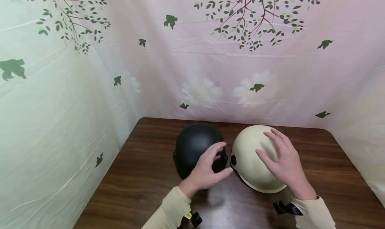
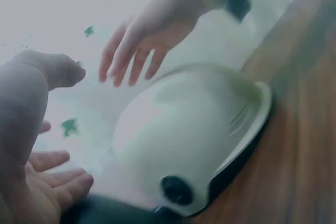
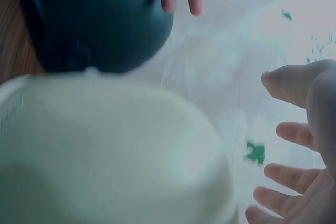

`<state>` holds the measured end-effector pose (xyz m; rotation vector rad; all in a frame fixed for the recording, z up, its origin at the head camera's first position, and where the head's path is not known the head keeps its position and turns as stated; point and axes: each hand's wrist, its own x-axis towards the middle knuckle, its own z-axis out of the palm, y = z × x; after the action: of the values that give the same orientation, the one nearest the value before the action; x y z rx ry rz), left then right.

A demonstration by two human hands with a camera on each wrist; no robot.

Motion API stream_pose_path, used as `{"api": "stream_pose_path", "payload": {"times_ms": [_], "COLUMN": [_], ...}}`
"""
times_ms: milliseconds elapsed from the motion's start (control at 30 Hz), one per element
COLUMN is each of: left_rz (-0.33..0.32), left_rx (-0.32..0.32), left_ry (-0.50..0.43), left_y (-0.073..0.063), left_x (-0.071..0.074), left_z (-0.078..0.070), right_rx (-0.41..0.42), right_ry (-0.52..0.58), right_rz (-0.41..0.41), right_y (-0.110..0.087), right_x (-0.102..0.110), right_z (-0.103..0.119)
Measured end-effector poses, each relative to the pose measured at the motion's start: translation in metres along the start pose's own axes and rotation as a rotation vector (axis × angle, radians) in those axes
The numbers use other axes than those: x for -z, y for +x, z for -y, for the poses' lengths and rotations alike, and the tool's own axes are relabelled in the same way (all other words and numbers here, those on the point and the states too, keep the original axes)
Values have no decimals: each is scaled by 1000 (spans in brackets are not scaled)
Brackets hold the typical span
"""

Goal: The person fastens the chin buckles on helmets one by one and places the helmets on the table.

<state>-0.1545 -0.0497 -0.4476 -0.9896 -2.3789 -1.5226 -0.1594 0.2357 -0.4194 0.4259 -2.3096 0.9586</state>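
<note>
Two helmets sit side by side near the far edge of the table: a matte black helmet (image 1: 195, 144) on the left and a cream helmet (image 1: 251, 149) with a black round fitting on its side. My left hand (image 1: 207, 170) is over the black helmet's near right part, thumb and fingers spread and nothing between them. Above the right part of the cream helmet is my right hand (image 1: 284, 160), fingers apart and holding nothing. The right wrist view shows a gap between the right hand (image 3: 299, 156) and the cream shell (image 3: 115, 145).
The dark wooden table (image 1: 135, 179) extends to the left and right of the helmets. Behind it hangs a pale curtain (image 1: 168, 68) printed with leaves, birds and flowers, which also encloses both sides. Each wrist wears a small black camera (image 1: 196, 219).
</note>
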Motion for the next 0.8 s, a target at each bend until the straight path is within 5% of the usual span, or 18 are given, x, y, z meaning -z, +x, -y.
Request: {"api": "stream_pose_path", "payload": {"times_ms": [200,367,800], "left_rz": [132,177,155], "left_rx": [196,316,487], "left_ry": [-16,13,66], "left_y": [8,12,27], "left_x": [-29,-43,-72], "left_z": [-3,2,9], "right_rx": [-178,-325,-318], "right_ry": [-88,-139,-105], "right_rz": [113,274,343], "right_y": [-7,-11,-13], "right_x": [13,19,18], "right_z": [-32,-47,-59]}}
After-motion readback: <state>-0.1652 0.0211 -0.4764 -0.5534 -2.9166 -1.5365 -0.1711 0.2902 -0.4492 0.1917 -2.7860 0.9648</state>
